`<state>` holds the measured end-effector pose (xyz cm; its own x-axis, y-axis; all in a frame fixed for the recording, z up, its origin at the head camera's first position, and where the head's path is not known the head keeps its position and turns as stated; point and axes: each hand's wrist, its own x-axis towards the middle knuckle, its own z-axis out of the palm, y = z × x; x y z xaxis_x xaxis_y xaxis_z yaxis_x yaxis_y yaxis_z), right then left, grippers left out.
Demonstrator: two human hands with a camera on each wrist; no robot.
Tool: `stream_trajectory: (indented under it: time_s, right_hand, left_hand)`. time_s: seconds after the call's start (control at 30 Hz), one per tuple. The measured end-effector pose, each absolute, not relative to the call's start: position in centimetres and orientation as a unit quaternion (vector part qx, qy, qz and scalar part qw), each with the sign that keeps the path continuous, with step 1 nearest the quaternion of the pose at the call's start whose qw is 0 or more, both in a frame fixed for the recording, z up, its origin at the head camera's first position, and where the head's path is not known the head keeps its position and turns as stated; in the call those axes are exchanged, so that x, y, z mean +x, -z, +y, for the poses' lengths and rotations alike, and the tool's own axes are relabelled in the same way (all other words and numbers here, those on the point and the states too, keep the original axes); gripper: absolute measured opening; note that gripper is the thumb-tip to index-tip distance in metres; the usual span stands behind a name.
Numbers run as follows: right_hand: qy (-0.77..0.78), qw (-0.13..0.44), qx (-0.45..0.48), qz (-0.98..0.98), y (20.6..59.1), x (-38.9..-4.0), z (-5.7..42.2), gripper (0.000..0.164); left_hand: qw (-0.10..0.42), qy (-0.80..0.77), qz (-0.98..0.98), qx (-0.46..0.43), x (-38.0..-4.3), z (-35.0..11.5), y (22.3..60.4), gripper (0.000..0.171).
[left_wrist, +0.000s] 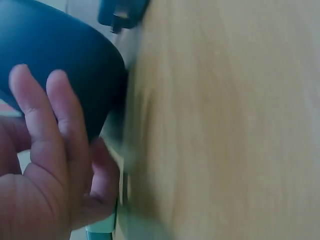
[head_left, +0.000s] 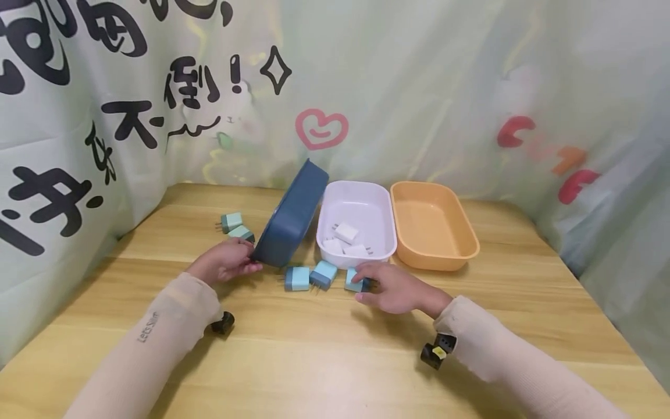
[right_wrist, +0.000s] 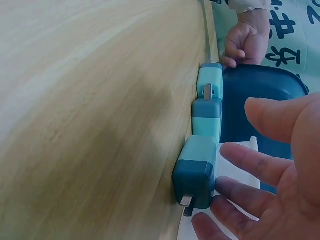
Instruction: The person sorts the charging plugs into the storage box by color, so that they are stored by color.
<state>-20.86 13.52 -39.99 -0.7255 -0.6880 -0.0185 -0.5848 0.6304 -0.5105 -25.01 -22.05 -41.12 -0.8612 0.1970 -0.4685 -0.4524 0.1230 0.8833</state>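
Note:
A dark blue plastic bin [head_left: 291, 218] stands tipped up on its side, left of the other bins. My left hand [head_left: 228, 259] grips its lower near edge; in the left wrist view two fingers [left_wrist: 65, 107] lie along the bin's outer wall. Three blue two-tone plug chargers lie in a row in front: a left one [head_left: 297, 279], a middle one [head_left: 323, 274] and a right one [head_left: 353, 280]. At the right charger my right hand [head_left: 394, 287] has its fingers spread and its thumb apart; the fingertips are beside or lightly touching the charger [right_wrist: 195, 172].
Two more blue chargers [head_left: 231, 222] lie left of the tipped bin. A white bin [head_left: 357, 195] holds several white plug chargers [head_left: 346, 233]. Right of it stands an orange bin [head_left: 426, 221]. A printed cloth [head_left: 398, 93] hangs behind the wooden table [head_left: 324, 355].

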Motion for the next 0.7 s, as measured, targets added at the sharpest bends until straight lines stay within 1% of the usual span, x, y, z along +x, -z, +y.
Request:
stream_trajectory:
  time_s: [0.23,0.33,0.47,0.57,0.7]
  right_hand:
    - [0.242,0.101,-0.364,0.894,40.4,-21.1,13.9,0.031]
    - [0.239,0.099,-0.362,0.896,40.4,-21.1,14.2,0.031]
    - [0.242,0.098,-0.356,0.897,40.4,-21.2,14.6,0.031]
    - [0.247,0.096,-0.352,0.898,40.4,-21.2,14.9,0.031]
    - [0.252,0.093,-0.345,0.899,40.3,-21.2,15.5,0.03]
  left_hand:
    - [0.217,-0.708,0.662,-0.118,-24.8,-22.1,40.6,0.05]
    - [0.19,-0.719,0.654,-0.138,-24.8,-21.9,40.2,0.056]
    - [0.142,-0.726,0.654,-0.158,-25.0,-21.4,39.8,0.061]
    - [0.121,-0.71,0.676,-0.158,-25.1,-21.0,39.6,0.058]
    - [0.123,-0.67,0.721,-0.128,-25.4,-21.0,39.6,0.052]
